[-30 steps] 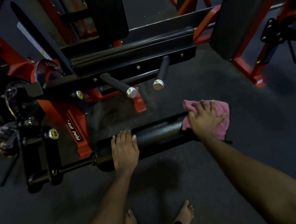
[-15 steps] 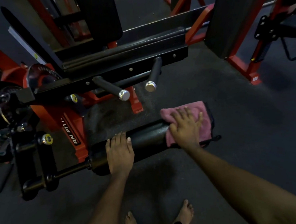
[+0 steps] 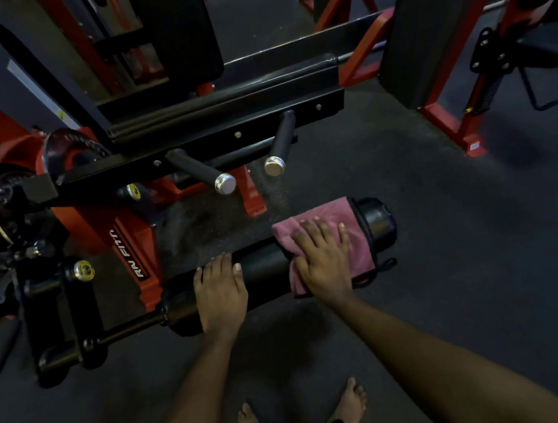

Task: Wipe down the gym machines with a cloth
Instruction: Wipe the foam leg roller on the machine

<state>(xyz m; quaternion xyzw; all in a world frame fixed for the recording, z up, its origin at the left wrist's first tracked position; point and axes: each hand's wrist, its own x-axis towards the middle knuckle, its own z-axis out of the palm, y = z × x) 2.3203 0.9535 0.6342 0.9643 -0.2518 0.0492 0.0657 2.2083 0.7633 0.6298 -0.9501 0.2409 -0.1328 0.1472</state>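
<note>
A black padded roller (image 3: pixel 264 267) juts from a red and black gym machine (image 3: pixel 104 240), low over the dark floor. A pink cloth (image 3: pixel 353 230) is draped over the roller near its right end. My right hand (image 3: pixel 325 260) lies flat on the cloth with fingers spread, pressing it onto the pad. My left hand (image 3: pixel 220 292) rests on the roller's left part, fingers straight over its top. The roller's black end cap (image 3: pixel 378 219) shows to the right of the cloth.
Two black handles with chrome caps (image 3: pixel 224 183) (image 3: pixel 274 165) stick out from the machine frame just beyond the roller. Another red-framed machine (image 3: pixel 453 118) stands at the right. My bare feet (image 3: pixel 349 405) are on the rubber floor below.
My right hand has slid the pink cloth leftward along the roller, uncovering the end cap. My left hand has stayed on the roller's left part.
</note>
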